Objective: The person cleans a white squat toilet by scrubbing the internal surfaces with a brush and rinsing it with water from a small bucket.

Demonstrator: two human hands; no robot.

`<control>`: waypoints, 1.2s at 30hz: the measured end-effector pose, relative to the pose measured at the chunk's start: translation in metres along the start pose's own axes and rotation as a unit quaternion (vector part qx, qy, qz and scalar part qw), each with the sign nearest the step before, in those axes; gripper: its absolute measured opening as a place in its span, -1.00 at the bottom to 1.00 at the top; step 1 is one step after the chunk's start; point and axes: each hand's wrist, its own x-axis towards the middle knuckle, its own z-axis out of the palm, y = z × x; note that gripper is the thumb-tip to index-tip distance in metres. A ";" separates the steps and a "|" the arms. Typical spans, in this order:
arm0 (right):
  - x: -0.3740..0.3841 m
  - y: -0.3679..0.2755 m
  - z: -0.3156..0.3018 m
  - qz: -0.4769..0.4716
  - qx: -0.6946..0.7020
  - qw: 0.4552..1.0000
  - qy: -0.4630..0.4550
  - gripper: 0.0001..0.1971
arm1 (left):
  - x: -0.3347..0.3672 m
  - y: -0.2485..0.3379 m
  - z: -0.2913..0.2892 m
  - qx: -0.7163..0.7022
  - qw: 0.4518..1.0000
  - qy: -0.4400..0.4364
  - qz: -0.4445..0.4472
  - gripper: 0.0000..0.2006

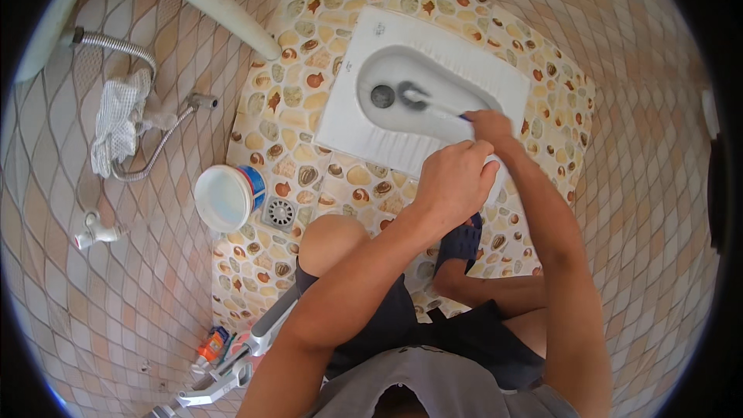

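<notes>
A toilet brush [412, 96] with a white and blue handle has its dark round head down in the bowl of a white squat toilet [348, 112], beside the dark drain hole [382, 96]. My right hand [492, 128] is wrapped round its handle. Nearer to me, over the toilet's front edge, my left hand [458, 183] is closed, thumb on top. A bit of white shows by that thumb, and I cannot make out what the fingers hold. My left forearm crosses above my bent knee.
A white bucket [223, 200] stands left beside a square floor drain [279, 214]. A pale pipe [201, 0] slants down at upper left. A wall tap [97, 231], metal hose [124, 45] and hanging white mesh cloth [121, 120] are on the left. An orange bottle [210, 347] and grey-white folded frame [232, 375] lie lower left.
</notes>
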 end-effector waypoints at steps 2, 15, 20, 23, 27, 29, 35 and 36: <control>-0.010 0.014 -0.023 0.058 0.010 0.997 -0.058 -0.51 | 0.000 0.001 0.006 -0.016 0.999 0.026 0.012 -0.81; -0.055 0.071 0.016 0.052 -0.021 0.993 -0.102 -0.45 | -0.006 0.020 0.010 0.010 0.998 -0.058 -0.007 -0.78; 0.006 -0.004 0.061 -0.059 0.032 0.995 -0.068 -0.46 | -0.006 0.009 0.043 0.022 0.996 -0.082 0.000 -0.80; 0.016 -0.008 0.047 -0.097 0.007 0.993 -0.070 -0.58 | -0.009 0.008 0.031 0.070 0.992 -0.100 -0.022 -0.81; -0.008 -0.010 -0.035 -0.066 -0.050 0.978 -0.190 -0.70 | -0.014 0.015 -0.002 0.052 0.998 -0.021 -0.019 -0.82; 0.001 -0.018 -0.002 -0.095 0.002 0.986 -0.135 -0.69 | -0.009 0.023 0.000 0.020 1.000 0.022 -0.009 -0.84; 0.041 -0.074 0.066 -0.036 0.152 0.985 -0.073 -0.75 | -0.011 0.026 0.008 -0.002 0.999 0.047 0.001 -0.84; 0.035 -0.068 0.061 -0.057 0.176 0.980 -0.077 -0.74 | -0.013 0.026 0.004 -0.007 0.998 0.059 0.012 -0.84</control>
